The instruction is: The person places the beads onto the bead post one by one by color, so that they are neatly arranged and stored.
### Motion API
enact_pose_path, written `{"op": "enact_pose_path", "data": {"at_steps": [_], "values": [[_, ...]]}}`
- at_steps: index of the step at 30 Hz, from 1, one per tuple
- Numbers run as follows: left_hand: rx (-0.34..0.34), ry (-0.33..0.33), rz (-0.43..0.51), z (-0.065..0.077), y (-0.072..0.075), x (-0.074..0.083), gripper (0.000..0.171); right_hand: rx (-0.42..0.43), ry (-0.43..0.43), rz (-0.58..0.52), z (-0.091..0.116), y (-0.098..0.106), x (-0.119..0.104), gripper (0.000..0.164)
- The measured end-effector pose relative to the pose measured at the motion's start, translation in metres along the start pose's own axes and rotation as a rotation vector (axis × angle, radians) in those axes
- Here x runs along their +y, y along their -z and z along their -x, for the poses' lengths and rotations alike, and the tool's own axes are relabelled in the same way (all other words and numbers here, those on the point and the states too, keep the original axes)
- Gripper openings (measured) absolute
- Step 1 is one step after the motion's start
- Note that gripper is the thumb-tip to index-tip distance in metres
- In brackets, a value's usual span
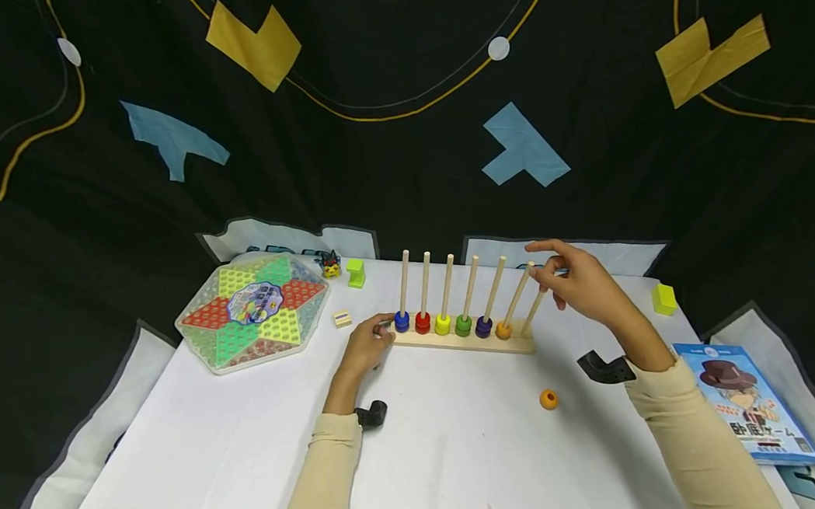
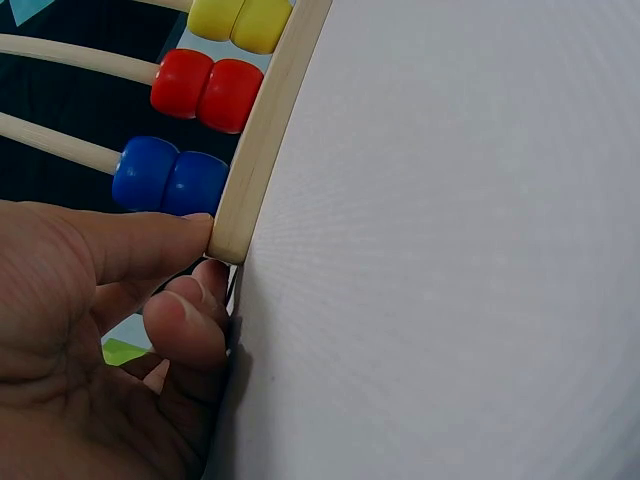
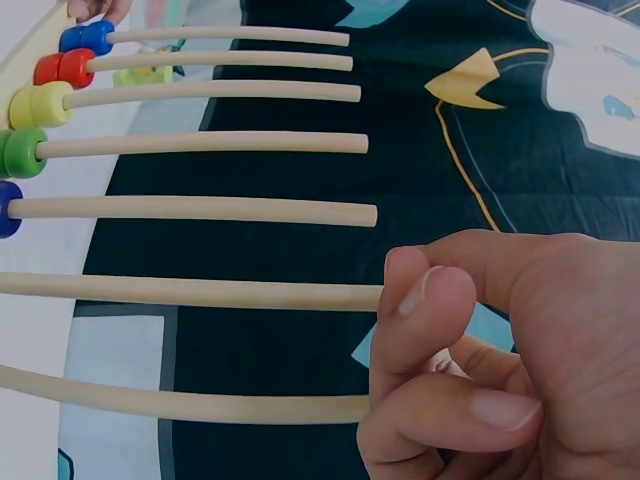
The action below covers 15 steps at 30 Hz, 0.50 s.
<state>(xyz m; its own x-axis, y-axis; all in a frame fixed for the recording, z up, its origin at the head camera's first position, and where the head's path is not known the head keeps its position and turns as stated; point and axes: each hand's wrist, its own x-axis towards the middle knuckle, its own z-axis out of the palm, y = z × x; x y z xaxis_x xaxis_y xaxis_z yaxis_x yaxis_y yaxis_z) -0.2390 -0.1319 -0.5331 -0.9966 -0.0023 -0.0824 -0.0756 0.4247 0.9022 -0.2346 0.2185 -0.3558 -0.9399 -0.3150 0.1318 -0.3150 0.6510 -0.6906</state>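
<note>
A wooden peg stand (image 1: pixel 465 343) with a row of upright pegs stands on the table. Pairs of blue, red, yellow, green and dark blue beads sit low on its pegs, with orange beads (image 1: pixel 503 330) on the sixth. The last peg (image 1: pixel 533 314) at the right is bare. My left hand (image 1: pixel 367 344) holds the left end of the base, thumb beside the blue beads (image 2: pixel 170 178). My right hand (image 1: pixel 572 282) is at the tops of the two rightmost pegs, fingers loosely bent and no bead between them; its fingers hide those tips in the right wrist view.
A loose orange bead (image 1: pixel 549 399) lies in front of the stand. To the left are a Chinese checkers board (image 1: pixel 216 340), a small figure (image 1: pixel 329 265), a green block (image 1: pixel 356 273) and a small striped block (image 1: pixel 342 319). Rightward are a yellow-green block (image 1: pixel 664 299) and a blue game box (image 1: pixel 746 401).
</note>
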Motion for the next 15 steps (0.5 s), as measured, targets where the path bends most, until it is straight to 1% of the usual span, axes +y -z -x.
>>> {"op": "enact_pose_path", "data": {"at_steps": [4, 10, 13, 15], "values": [[0.002, -0.006, 0.002, 0.001, -0.002, 0.0, 0.04, 0.013, -0.016, -0.003, 0.013, 0.001, 0.004, 0.046], [0.002, -0.009, -0.001, 0.001, -0.001, 0.0, 0.041, 0.015, -0.074, -0.033, 0.045, -0.002, 0.02, 0.046], [0.005, -0.016, 0.001, 0.0, 0.0, 0.0, 0.041, -0.005, -0.122, -0.08, 0.062, -0.01, 0.034, 0.045], [0.005, -0.02, 0.001, 0.0, 0.0, 0.0, 0.04, -0.028, -0.164, -0.124, 0.073, -0.02, 0.047, 0.043]]}}
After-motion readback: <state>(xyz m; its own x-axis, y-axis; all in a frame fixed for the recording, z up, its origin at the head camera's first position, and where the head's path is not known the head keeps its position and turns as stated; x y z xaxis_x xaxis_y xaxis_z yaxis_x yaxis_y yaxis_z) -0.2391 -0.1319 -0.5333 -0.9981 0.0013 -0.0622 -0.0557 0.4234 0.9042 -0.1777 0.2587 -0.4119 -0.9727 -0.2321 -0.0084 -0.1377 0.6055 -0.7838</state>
